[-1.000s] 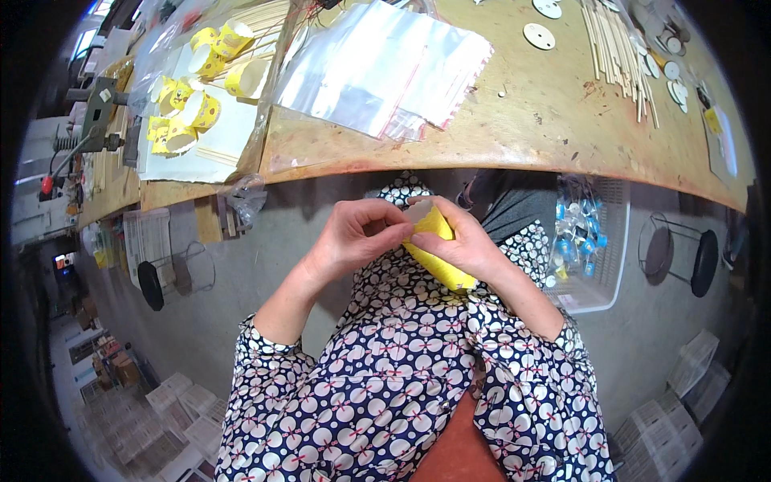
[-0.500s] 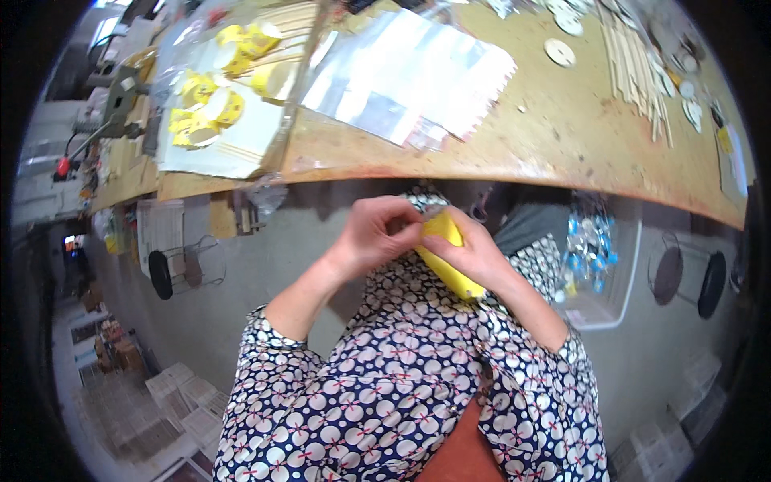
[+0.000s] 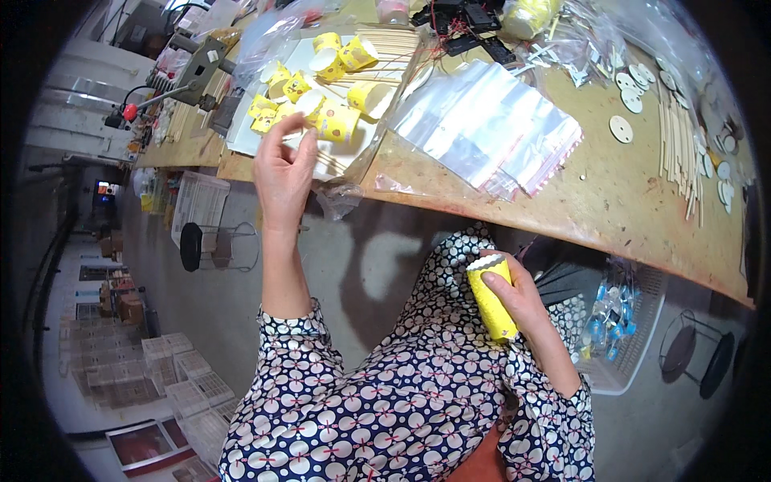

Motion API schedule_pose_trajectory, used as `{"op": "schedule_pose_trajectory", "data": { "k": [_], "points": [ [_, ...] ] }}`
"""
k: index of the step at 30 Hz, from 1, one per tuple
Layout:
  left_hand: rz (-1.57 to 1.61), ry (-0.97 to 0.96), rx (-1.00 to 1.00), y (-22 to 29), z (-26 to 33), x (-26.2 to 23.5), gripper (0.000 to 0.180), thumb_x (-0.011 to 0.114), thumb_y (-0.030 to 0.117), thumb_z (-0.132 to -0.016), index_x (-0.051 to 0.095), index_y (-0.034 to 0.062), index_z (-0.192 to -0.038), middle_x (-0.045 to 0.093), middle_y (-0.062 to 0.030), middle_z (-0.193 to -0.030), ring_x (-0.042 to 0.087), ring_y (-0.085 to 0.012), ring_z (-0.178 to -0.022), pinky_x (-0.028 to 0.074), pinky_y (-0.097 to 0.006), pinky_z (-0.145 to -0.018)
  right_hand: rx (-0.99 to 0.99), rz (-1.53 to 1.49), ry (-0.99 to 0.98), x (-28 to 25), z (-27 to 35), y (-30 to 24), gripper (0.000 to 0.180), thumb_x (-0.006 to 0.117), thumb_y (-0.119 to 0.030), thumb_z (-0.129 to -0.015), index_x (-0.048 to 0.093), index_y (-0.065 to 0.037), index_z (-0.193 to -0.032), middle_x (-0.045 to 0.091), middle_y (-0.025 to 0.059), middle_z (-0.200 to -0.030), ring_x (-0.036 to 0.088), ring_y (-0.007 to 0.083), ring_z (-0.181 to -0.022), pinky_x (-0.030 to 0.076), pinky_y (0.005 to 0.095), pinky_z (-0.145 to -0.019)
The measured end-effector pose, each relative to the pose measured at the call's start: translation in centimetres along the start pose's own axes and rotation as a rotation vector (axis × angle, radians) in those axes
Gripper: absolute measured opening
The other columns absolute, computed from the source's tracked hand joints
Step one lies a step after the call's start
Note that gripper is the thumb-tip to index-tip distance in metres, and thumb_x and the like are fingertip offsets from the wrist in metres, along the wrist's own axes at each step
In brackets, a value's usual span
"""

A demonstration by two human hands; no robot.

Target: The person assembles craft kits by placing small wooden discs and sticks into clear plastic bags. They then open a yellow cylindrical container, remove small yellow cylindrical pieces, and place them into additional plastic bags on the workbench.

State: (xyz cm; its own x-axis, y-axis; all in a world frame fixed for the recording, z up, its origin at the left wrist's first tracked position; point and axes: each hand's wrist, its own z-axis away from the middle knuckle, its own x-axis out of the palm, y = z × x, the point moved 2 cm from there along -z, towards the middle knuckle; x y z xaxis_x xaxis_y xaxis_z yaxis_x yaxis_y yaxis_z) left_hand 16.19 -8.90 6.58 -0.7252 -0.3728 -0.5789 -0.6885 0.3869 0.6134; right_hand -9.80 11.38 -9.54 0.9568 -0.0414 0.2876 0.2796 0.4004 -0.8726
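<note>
A tall yellow paper tube with a scalloped white rim, perhaps a stack of baking cups, is in my right hand. The hand is wrapped round it above my lap, thumb near the upper rim. My left hand is raised over the table's front edge at the left, thumb and fingers curved but apart, nothing visible in them. Just beyond its fingertips, several yellow patterned paper cups lie tipped about on a white tray beside thin wooden sticks.
Clear plastic bags cover the middle of the wooden table. To the right lie wooden sticks and round discs; black boxes sit at the back. A white crate and stools stand below.
My hands were together at the yellow tube; now the left has moved away, up and left to the tray. My right hand still holds the tube, lower and farther right. The whole view has shifted.
</note>
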Motion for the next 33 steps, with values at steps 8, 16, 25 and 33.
{"op": "schedule_pose_trajectory", "data": {
  "k": [8,16,25,33],
  "points": [
    [0.483,-1.054,-0.263,5.8,12.2,6.8,0.013,0.070,0.004,-0.087,0.071,0.0019,-0.100,0.065,0.0020,-0.082,0.049,-0.0011,-0.061,0.039,-0.020,-0.053,-0.125,0.165,-0.048,0.2,-0.5,0.1,0.050,0.073,-0.037,-0.085,0.058,-0.003,-0.118,0.066,0.0108,-0.100,0.064,0.0180,-0.089,0.051,0.0306,-0.079],
    [0.660,-1.381,-0.609,3.8,14.7,9.8,0.007,0.068,0.008,-0.091,0.069,0.0014,-0.092,0.062,0.0058,-0.078,0.052,-0.0007,-0.068,0.040,-0.017,-0.058,-0.189,0.310,-0.072,0.0,-0.1,-0.5,0.055,0.072,-0.039,-0.085,0.055,0.000,-0.122,0.067,0.0190,-0.106,0.067,0.0260,-0.097,0.052,0.0357,-0.084],
    [0.533,-1.159,-0.370,4.0,15.2,10.1,0.003,0.066,0.003,-0.086,0.064,0.0019,-0.084,0.057,0.0062,-0.072,0.049,-0.0005,-0.065,0.039,-0.019,-0.054,-0.188,0.348,0.005,-0.1,-0.9,0.9,0.048,0.069,-0.037,-0.087,0.058,-0.003,-0.118,0.067,0.0167,-0.102,0.065,0.0242,-0.093,0.051,0.0353,-0.082],
    [0.331,-0.657,0.059,4.2,12.1,8.4,0.006,0.068,0.000,-0.081,0.063,0.0036,-0.081,0.051,0.0018,-0.065,0.044,-0.0038,-0.056,0.036,-0.021,-0.050,-0.012,0.232,0.012,0.4,-0.3,0.0,0.049,0.068,-0.029,-0.089,0.056,0.000,-0.127,0.067,0.0119,-0.106,0.062,0.0172,-0.094,0.050,0.0309,-0.084]
  ]
}}
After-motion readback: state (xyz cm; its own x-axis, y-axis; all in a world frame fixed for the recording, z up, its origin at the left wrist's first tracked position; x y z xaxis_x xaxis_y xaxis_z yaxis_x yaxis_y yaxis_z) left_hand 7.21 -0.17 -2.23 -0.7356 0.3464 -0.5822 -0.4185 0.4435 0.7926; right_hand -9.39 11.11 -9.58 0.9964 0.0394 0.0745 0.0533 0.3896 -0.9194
